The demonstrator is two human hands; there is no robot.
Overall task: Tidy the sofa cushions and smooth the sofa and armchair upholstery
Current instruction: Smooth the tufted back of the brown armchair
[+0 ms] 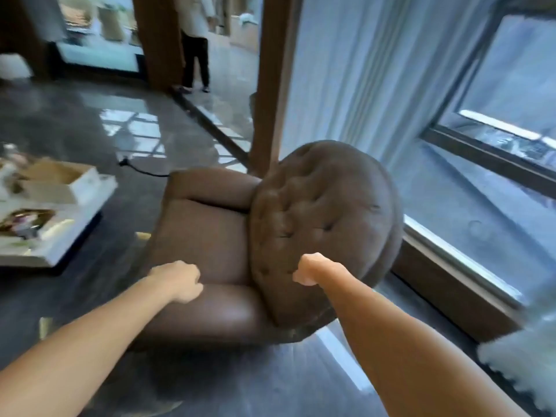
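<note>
A brown leather armchair (207, 236) stands in the middle of the view, with a round tufted backrest (325, 212) facing left. My left hand (180, 281) rests curled on the near armrest (210, 311), fingers closed. My right hand (310, 270) is a closed fist pressed against the lower edge of the tufted backrest. Whether either hand pinches the leather is hidden. No loose cushion lies on the seat.
A white low table (60, 245) with boxes and clutter stands at the left. A wooden post (270, 85) and sheer curtains (376, 85) rise behind the chair. A window sill (451, 257) runs at the right. A person (195, 40) stands far back. A black cable (141, 170) lies on the glossy floor.
</note>
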